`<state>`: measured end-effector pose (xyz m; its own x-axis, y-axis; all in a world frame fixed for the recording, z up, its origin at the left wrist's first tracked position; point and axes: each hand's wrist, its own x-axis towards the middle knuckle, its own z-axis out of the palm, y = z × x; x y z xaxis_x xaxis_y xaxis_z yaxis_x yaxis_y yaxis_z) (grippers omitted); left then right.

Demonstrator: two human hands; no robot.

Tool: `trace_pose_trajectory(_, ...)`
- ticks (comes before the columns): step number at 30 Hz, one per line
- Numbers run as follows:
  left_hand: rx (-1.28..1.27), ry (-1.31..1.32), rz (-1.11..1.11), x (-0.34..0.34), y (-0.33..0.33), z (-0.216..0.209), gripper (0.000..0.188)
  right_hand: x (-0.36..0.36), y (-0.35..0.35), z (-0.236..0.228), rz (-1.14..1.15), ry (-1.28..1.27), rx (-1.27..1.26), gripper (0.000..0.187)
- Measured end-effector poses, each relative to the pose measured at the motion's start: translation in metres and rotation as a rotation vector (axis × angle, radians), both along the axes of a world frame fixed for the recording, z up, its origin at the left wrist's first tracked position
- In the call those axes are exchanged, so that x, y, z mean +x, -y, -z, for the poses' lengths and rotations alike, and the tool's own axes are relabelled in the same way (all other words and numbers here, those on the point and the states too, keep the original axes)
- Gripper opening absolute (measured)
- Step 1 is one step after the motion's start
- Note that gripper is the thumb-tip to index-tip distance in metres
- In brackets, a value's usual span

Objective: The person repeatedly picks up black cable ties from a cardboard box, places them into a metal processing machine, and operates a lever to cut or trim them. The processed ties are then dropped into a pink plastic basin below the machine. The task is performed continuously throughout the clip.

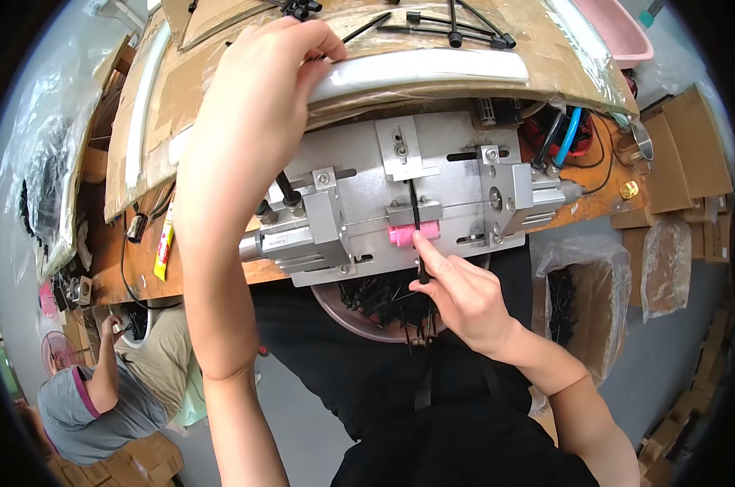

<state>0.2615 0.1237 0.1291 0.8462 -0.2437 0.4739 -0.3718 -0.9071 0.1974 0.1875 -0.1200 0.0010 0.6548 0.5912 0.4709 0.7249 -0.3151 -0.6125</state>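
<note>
My right hand (469, 299) grips a thin black rod (415, 203), index fingertip on it at the pink block and thumb by its lower end. The rod lies over the pink block (403, 234), its far end at the bracket of a metal fixture (367, 213). My left hand (274, 77) reaches over the fixture to the cardboard, fingers curled together beside a white padded strip (432, 68). Another black rod (367, 28) runs up to those fingers; what they hold is hidden.
More black rods (456, 34) lie on the cardboard (603, 81). Metal cylinders (538, 199) flank the fixture. A bowl (343, 312) of black parts sits below its front edge. At lower left another person (116, 398) sits working. Boxes (676, 146) stand at right.
</note>
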Motion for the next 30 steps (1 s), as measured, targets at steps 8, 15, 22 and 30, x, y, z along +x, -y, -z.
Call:
trace_pose_trajectory(8,-0.02,0.163,-0.187,-0.111,0.079,0.055,0.059,0.101,0.02,-0.097,0.194,0.625,-0.204,0.04)
trace_pose_trajectory(15,-0.089,-0.208,-0.163,-0.137,0.119,0.111,0.074,0.177,-0.022,-0.162,0.074,0.656,-0.575,0.016)
trace_pose_trajectory(22,-0.069,-0.192,-0.154,-0.123,0.117,0.111,0.077,0.139,0.02,-0.148,0.016,0.083,0.246,0.03)
trace_pose_trajectory(30,-0.025,0.264,-0.4,-0.041,0.04,0.036,0.038,-0.004,0.019,-0.024,0.113,0.15,0.084,0.046)
